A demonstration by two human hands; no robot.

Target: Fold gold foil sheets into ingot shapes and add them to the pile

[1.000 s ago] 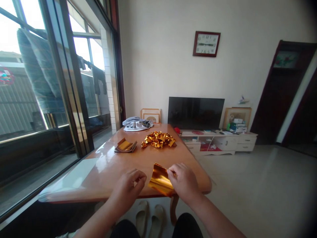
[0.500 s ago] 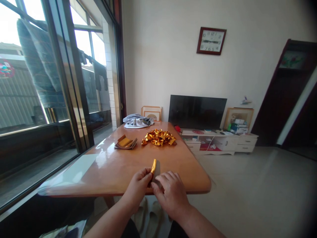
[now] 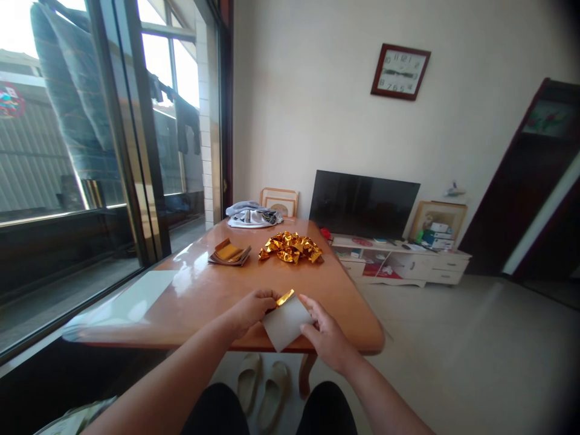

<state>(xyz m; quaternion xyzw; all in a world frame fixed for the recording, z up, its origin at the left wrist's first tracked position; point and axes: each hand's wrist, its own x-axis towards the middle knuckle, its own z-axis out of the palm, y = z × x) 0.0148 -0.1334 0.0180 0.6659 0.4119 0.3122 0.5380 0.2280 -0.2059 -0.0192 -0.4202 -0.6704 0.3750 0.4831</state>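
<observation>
A sheet of gold foil paper (image 3: 286,326) is between my hands over the table's near edge. Its pale back faces me, and a shiny gold strip shows along the top where it is folded over. My left hand (image 3: 258,309) pinches the upper left corner. My right hand (image 3: 324,329) grips the right side with thumb and fingers. Beyond them lies a heap of folded gold foil pieces (image 3: 292,248). To its left is a stack of flat gold and brown paper sheets (image 3: 229,252).
The glossy wooden table (image 3: 199,311) reaches towards the far wall, with crumpled cloth (image 3: 254,216) at its far end. A window stands on the left. A television (image 3: 365,205) is behind a low white cabinet (image 3: 408,264). Slippers (image 3: 273,396) lie on the floor below.
The paper was a narrow strip held upright by my left hand; now it is opened out, pale side towards me. My right hand has taken hold of its right side. The view shifted slightly.
</observation>
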